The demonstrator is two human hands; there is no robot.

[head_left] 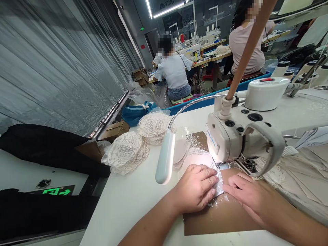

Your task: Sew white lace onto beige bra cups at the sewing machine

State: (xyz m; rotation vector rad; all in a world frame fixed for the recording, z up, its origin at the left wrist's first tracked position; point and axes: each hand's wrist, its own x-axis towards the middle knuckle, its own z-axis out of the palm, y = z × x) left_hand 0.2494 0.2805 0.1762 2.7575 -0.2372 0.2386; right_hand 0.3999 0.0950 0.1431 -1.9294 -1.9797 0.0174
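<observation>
Plastic sheeting [58,58] hangs along the far left, with dark cloth [48,147] lying on the surface below it. Next come two stacks of white lace pieces [128,152], one behind the other at the table's left edge, with cardboard boxes [114,131] just beyond them. A gooseneck lamp [165,159] leans down over the white table [128,201] and throws bright light in front of the needle area.

The left hand [196,188] lies palm down, fingers together and slightly curled, pressing a pale lace piece [219,177] flat on the table. That piece lies between the two hands, just in front of the presser foot, over a brown sheet [217,215] covered with clear film. The right hand [247,194] lies beside it, fingers extended and close together, fingertips touching the lace's right edge. Neither hand clamps anything; both hold the fabric down.

The white sewing machine [238,136] stands directly behind the hands. To its right, pale cloth [302,177] piles up.

Judging by the stacks at left and the heap at right, the work seems partway through: one piece sits at the needle, many wait unsewn. Whether stitching on this piece has begun, I cannot tell.
</observation>
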